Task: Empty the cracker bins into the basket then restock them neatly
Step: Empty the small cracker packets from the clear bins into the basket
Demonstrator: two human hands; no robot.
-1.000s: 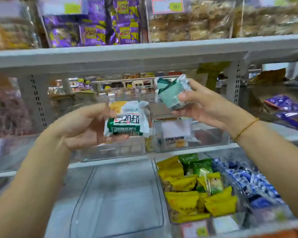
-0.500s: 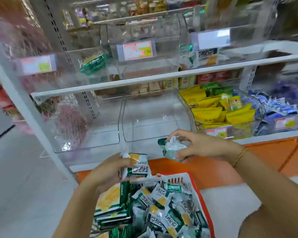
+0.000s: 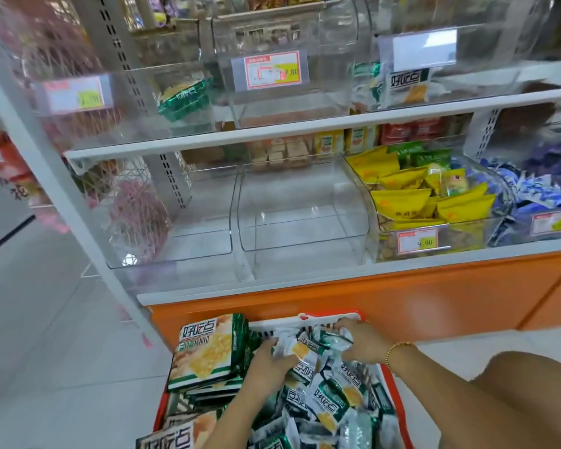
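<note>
The large cracker pack [image 3: 204, 348] at the left of the basket [image 3: 324, 320] reads 好吃点 in bold black characters; the line beneath is too blurred to read. The same 好吃点 stands on the small packets [image 3: 329, 401] in the basket and on an upright packet [image 3: 407, 84] in the upper right bin [image 3: 499, 76]. The lower price tag [image 3: 417, 242], on the yellow-packet bin [image 3: 467, 236], reads 9.90. The upper price tag [image 3: 272, 71], on the upper middle bin [image 3: 331, 95], ends in 80.

In basket [image 3: 321, 317]: left hand [image 3: 268, 366], right hand [image 3: 361, 346]

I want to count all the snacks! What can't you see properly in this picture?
Head view:
- Orange plastic basket: near end cut off by bottom edge.
- Left hand, right hand: fingertips buried in small green-and-white cracker packets, grip unclear.
- Red-and-yellow price tag: print blurred.
</note>
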